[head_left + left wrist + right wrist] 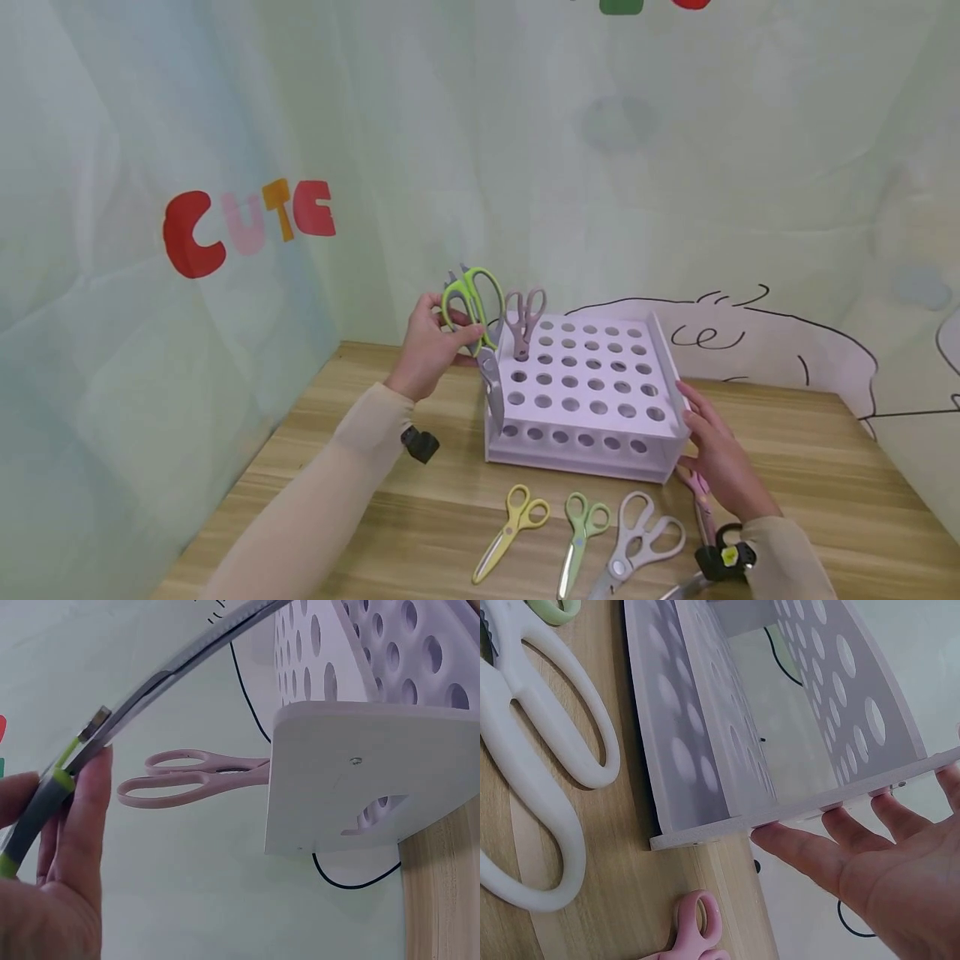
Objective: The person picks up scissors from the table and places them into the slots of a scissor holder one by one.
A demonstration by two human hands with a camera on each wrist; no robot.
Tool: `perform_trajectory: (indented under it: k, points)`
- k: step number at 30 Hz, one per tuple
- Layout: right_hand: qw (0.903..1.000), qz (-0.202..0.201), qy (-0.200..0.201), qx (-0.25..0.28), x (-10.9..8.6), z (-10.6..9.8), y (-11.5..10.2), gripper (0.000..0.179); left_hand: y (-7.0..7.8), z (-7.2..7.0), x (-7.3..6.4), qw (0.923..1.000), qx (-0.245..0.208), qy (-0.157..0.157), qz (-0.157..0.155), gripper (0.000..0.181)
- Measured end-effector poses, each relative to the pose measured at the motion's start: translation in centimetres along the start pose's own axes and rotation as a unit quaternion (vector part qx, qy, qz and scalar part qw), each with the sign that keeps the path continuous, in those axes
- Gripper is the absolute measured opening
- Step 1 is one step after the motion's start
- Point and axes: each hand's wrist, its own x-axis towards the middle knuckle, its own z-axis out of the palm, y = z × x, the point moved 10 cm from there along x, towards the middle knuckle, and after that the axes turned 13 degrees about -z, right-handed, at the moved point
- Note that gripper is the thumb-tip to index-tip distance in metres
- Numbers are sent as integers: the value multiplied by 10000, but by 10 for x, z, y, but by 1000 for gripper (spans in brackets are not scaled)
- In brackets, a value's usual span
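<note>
My left hand pinches a pair of green-and-grey kitchen scissors by the handles. Their blades point down past the front left part of a pale lilac rack, whose two tiers are full of round holes. In the left wrist view the blade reaches up across the picture towards the rack. Mauve scissors stand handles-up in a hole near the rack's back left. With fingers fairly straight, my right hand touches the rack's right side panel.
In front of the rack lie yellow scissors, light green scissors and large white scissors. Pink scissors lie by my right wrist, near a partly hidden metal blade. A printed cloth backdrop borders the wooden table.
</note>
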Motion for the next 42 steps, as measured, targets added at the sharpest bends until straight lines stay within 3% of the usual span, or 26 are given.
perform_trajectory:
  k: [9, 15, 21, 31, 42]
  points:
    - [10000, 7, -5, -20, 1, 1, 1, 58, 9, 5, 10, 9995, 30, 145, 284, 41]
    - [10000, 28, 28, -67, 0, -1, 1, 58, 15, 10, 18, 9981, 33, 163, 599, 51]
    - [10000, -6, 31, -71, 0, 0, 0, 57, 19, 13, 22, 9958, 64, 137, 898, 42]
    - [9999, -9, 1, -134, 0, 1, 2, 57, 17, 15, 28, 9920, -16, 341, 1216, 38]
    - [9999, -82, 15, -98, 0, 0, 1, 57, 10, 21, 32, 9886, 457, 462, 1361, 35]
